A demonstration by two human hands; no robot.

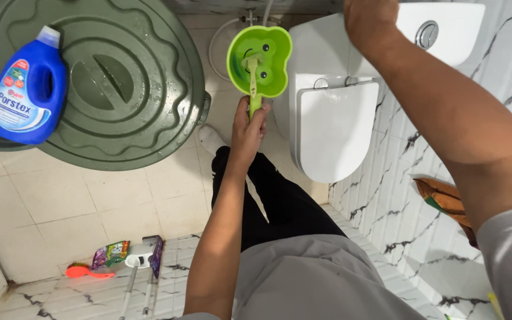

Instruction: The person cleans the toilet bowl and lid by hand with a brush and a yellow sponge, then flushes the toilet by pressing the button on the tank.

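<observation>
Bathroom floor tiles (60, 195) are cream coloured, with white black-veined marble tile along the bottom and up the right-hand wall (422, 237). Biggest thing in view is a round dark green bin lid (131, 71) top left, wet with droplets, and a blue detergent bottle (28, 89) with a pale cap stands on its left side. Next is the white toilet (333, 124) at top centre-right, seat lid down, with the cistern (445, 29) and its round flush button behind it. The person is wearing a grey top and black trousers, one white sock poking out near the base of the toilet. Right hand (370, 21) is up on the cistern top, mostly cut off by the frame edge, so can't tell how the fingers sit. Left hand (250, 127) is wrapped tight around the handle of a bright green scoop (260, 59), the frog-face bowl held just left of the toilet, above the floor. Something brown and orange (445, 204) sits by the right wall. Down at bottom left there's small stuff on the marble: an orange brush (87, 272), a colourful sachet (111, 253), a purple packet (156, 255) and a white-headed tool with metal poles (134, 278).
</observation>
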